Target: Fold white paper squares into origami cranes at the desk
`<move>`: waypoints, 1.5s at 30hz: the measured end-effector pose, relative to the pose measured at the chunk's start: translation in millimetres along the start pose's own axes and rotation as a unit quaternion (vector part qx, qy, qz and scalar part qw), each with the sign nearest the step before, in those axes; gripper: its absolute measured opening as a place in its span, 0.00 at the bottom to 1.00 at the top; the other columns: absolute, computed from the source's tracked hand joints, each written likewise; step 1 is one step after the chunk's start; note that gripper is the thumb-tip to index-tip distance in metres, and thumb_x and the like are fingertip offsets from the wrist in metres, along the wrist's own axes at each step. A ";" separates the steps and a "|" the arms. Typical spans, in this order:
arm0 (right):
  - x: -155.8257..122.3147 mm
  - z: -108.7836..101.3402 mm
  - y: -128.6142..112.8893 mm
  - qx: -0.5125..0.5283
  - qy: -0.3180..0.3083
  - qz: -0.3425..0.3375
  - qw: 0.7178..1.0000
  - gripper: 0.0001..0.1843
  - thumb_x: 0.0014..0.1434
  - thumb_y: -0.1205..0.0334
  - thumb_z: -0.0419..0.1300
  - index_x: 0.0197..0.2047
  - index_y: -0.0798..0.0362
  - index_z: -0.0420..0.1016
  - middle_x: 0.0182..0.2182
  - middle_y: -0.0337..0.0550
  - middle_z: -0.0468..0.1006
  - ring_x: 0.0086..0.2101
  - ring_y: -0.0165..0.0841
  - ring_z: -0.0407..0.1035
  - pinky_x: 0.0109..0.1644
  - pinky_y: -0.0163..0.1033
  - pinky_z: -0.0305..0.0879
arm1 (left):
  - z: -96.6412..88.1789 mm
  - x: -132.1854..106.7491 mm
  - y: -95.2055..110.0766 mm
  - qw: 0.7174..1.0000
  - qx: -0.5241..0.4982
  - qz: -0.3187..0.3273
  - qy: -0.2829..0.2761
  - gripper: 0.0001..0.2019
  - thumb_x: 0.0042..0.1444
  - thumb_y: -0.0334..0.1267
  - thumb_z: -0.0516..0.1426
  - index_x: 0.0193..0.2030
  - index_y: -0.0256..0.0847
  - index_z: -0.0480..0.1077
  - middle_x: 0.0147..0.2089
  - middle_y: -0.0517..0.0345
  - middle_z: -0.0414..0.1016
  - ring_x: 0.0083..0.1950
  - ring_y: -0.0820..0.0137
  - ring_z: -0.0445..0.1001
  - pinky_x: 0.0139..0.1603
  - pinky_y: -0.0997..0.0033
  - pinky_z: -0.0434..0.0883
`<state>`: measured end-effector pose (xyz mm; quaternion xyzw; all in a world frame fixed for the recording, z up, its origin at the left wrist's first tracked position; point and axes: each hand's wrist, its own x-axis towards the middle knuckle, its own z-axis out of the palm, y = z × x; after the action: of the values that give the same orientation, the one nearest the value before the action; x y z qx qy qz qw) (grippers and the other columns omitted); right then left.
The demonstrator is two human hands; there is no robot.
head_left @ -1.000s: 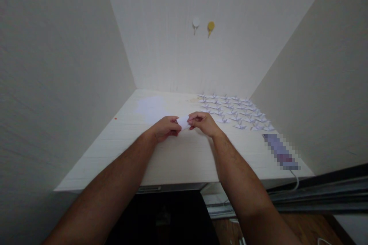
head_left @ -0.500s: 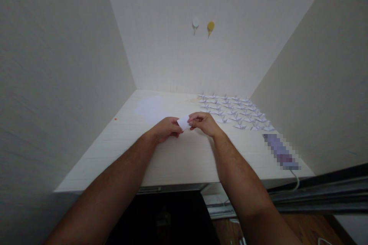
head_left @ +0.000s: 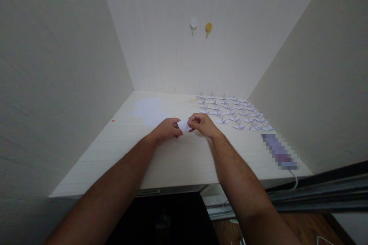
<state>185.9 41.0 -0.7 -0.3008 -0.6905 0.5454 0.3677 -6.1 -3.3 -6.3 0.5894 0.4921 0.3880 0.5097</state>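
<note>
A small piece of white paper (head_left: 183, 125) is held a little above the white tabletop (head_left: 175, 164). My left hand (head_left: 169, 128) pinches its left side between thumb and fingers. At the opposite side, my right hand (head_left: 200, 124) grips the paper's edge with closed fingertips, which hide part of it. The paper looks folded, though its exact creases are too small to make out. Beyond my right hand, several folded white paper cranes (head_left: 230, 113) stand in rows. Loose white paper sheets (head_left: 148, 111) lie spread beyond my left hand.
A pixelated flat device (head_left: 278, 151) with a white cable (head_left: 295, 180) lies near the right front edge. Walls enclose the tabletop at left, back and right. A white hook (head_left: 193, 23) and a yellow hook (head_left: 208, 27) are on the back wall.
Both hands stay at nearly the same spot, still on the paper, whose visible shape has tilted slightly. The whole view has shifted a little.
</note>
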 end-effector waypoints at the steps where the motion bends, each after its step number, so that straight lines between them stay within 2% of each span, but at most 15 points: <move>1: -0.2 -0.4 -0.5 -0.003 -0.004 0.002 1.000 0.11 0.48 0.57 0.66 0.29 0.56 0.71 0.21 0.36 0.74 0.23 0.28 0.71 0.29 0.35 0.72 | 0.1 0.1 0.2 1.000 -0.003 -0.002 -0.003 0.10 0.36 0.27 0.60 0.30 0.39 0.71 0.23 0.59 0.72 0.22 0.72 0.68 0.22 0.75 0.60; 5: -0.6 -1.0 -2.6 -0.019 -0.005 0.010 1.000 0.09 0.47 0.59 0.64 0.28 0.56 0.71 0.20 0.35 0.73 0.23 0.27 0.70 0.28 0.34 0.71 | 1.0 -0.4 3.7 1.000 -0.015 -0.015 -0.021 0.12 0.35 0.27 0.60 0.31 0.38 0.71 0.24 0.60 0.73 0.23 0.73 0.68 0.24 0.74 0.62; 15: -2.4 6.9 -10.7 -0.139 0.079 -0.011 0.987 0.04 0.47 0.65 0.60 0.26 0.57 0.71 0.19 0.37 0.74 0.20 0.25 0.67 0.23 0.28 0.60 | 1.9 -2.3 7.7 1.000 0.022 -0.010 -0.014 0.11 0.36 0.28 0.60 0.31 0.38 0.71 0.23 0.62 0.73 0.24 0.73 0.68 0.25 0.75 0.62; 22: -2.4 9.8 -12.3 -0.126 0.095 -0.001 0.987 0.04 0.45 0.65 0.61 0.25 0.56 0.69 0.18 0.35 0.72 0.20 0.25 0.65 0.23 0.29 0.58 | 2.1 -0.5 4.1 1.000 -0.002 -0.003 -0.022 0.11 0.36 0.28 0.59 0.31 0.38 0.71 0.23 0.61 0.73 0.23 0.74 0.67 0.25 0.75 0.61; 29: -2.7 7.8 -11.3 -0.079 0.081 0.007 0.994 0.07 0.43 0.64 0.63 0.26 0.55 0.68 0.19 0.34 0.72 0.21 0.25 0.66 0.24 0.30 0.59 | 2.7 -0.9 3.9 0.999 0.014 -0.012 -0.030 0.11 0.35 0.29 0.60 0.31 0.39 0.69 0.22 0.62 0.72 0.23 0.73 0.68 0.24 0.75 0.60; 32: -2.9 6.3 -10.3 -0.081 0.072 0.003 0.994 0.08 0.43 0.64 0.64 0.26 0.55 0.69 0.20 0.35 0.73 0.22 0.25 0.67 0.24 0.30 0.60 | 3.1 -3.1 9.3 0.999 0.018 -0.012 -0.037 0.08 0.39 0.34 0.60 0.30 0.39 0.69 0.22 0.62 0.71 0.23 0.72 0.68 0.24 0.74 0.61; 35: -2.5 7.7 -9.1 -0.096 0.059 0.000 0.994 0.07 0.44 0.64 0.64 0.26 0.56 0.69 0.20 0.35 0.72 0.21 0.25 0.66 0.23 0.29 0.58 | 3.8 -4.1 12.9 0.996 0.084 0.008 -0.007 0.08 0.44 0.41 0.60 0.26 0.38 0.69 0.19 0.64 0.66 0.21 0.74 0.63 0.22 0.75 0.57; 38: -0.9 11.8 -7.4 -0.085 0.056 0.000 0.995 0.07 0.44 0.65 0.64 0.26 0.55 0.68 0.19 0.34 0.71 0.20 0.24 0.65 0.22 0.29 0.59 | 4.7 -3.2 12.6 0.988 0.146 0.035 0.030 0.10 0.43 0.42 0.61 0.22 0.38 0.68 0.17 0.67 0.61 0.20 0.77 0.58 0.21 0.75 0.52; 43: 2.6 17.7 -6.6 0.023 0.093 0.027 0.995 0.20 0.41 0.64 0.67 0.39 0.53 0.68 0.23 0.33 0.74 0.22 0.27 0.69 0.24 0.32 0.67 | 6.6 -2.3 11.9 0.986 0.126 0.029 0.109 0.12 0.43 0.44 0.61 0.22 0.38 0.69 0.17 0.68 0.59 0.20 0.77 0.55 0.22 0.75 0.51; 45: 2.9 18.3 -6.9 0.028 0.084 0.051 0.995 0.17 0.43 0.62 0.66 0.37 0.54 0.69 0.22 0.36 0.75 0.22 0.28 0.70 0.24 0.33 0.67 | 7.2 -3.0 13.0 0.986 0.103 0.033 0.130 0.12 0.44 0.45 0.61 0.23 0.38 0.69 0.17 0.68 0.60 0.20 0.77 0.56 0.22 0.75 0.51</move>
<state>168.9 32.1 4.0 -0.3696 -0.6254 0.5557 0.4042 2.5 -7.7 5.4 0.5990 0.5718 0.4252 0.3653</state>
